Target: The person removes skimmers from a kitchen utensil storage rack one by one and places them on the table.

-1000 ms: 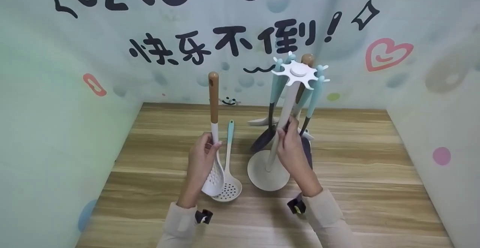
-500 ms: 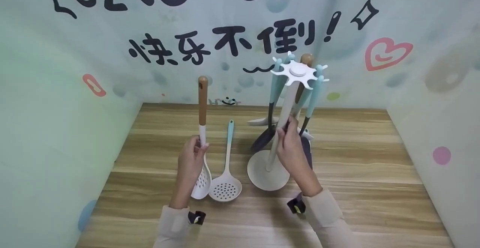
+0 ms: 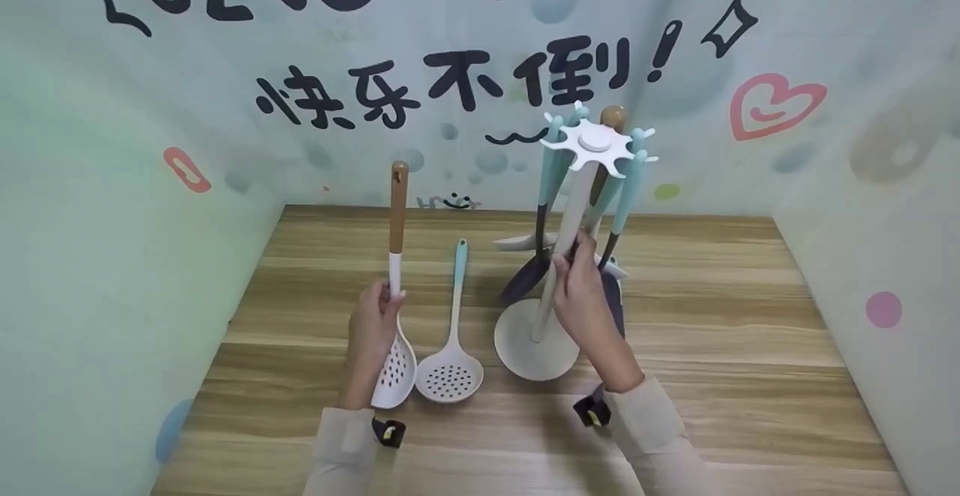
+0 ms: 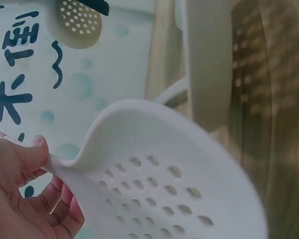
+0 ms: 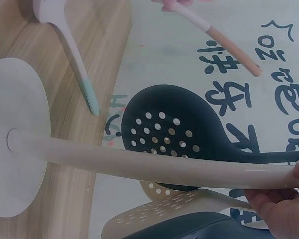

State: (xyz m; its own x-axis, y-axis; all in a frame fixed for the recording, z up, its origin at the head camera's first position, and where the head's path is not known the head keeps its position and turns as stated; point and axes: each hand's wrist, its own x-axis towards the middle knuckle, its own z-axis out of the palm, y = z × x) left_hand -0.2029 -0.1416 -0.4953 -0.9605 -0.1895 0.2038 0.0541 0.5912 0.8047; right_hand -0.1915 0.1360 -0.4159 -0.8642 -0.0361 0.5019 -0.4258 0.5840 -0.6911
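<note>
Brown-handled slotted spoon [image 3: 395, 263] on the left of the scene, handle up, holed bowl down towards the near side. I pinch its white neck between the thumb and curled fingers of my left hand [image 3: 371, 331]. Whether the bowl touches the wood-grain table [image 3: 720, 331], I cannot tell.

Just right of it, a turquoise-handled slotted spoon [image 3: 450, 372] lies on the table, bowl near, handle pointing to the far side. Seen from my head, the two bowls sit side by side, almost meeting.

Farther right, a white utensil stand [image 3: 572, 214], round base on the table, star-shaped hooks on top. My right hand [image 3: 583, 290] grips the pole partway up, thumb and fingers clamped round it.

Utensils hang about the pole: turquoise handles left and right, one brown handle [image 3: 613, 117] at the far side. Dark slotted skimmer [image 5: 164, 124] hangs far left of the pole; pale perforated utensil [image 5: 154, 211] beside it. Another dark utensil [image 3: 613, 301] shows right of my right hand, mostly hidden.

Far side: pale backdrop [image 3: 337, 173], black lettering, red heart on the right. Light sleeves [image 3: 349, 436] on both arms
</note>
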